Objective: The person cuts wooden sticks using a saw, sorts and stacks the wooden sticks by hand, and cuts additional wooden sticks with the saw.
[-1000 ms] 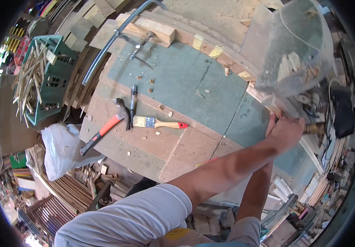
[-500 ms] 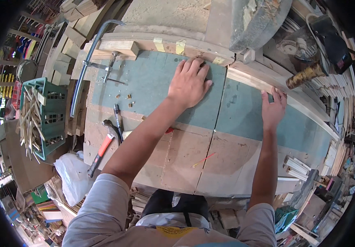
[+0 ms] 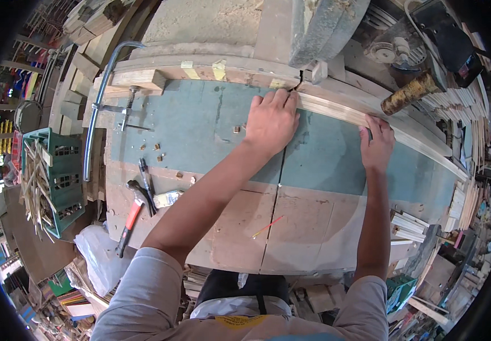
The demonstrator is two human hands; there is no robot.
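A bundle of thin pale wooden strips (image 3: 336, 111) lies along the wooden fence (image 3: 245, 74) at the far side of the worktable. My left hand (image 3: 274, 122) has its fingers curled at the strips' left end, close to the dark slit in the tabletop. Farther right, my right hand (image 3: 377, 145) grips the same strips, thumb on the near side and fingers over the top. My left fingertips are partly hidden against the fence. A small wood offcut (image 3: 237, 129) sits on the green tabletop (image 3: 200, 131) left of my left hand.
A hammer (image 3: 130, 219), a dark pen-like tool (image 3: 146, 177) and a red stick (image 3: 268, 226) lie on the table. A bar clamp (image 3: 100, 108) holds a wood block (image 3: 137, 81) at left. Beyond the fence hangs a grey machine part (image 3: 328, 31). A green crate (image 3: 66, 176) holds sticks.
My left hand has moved right from the green surface to the strips' left end, uncovering a small offcut. My right hand has slid a little right along the strips. The view has shifted.
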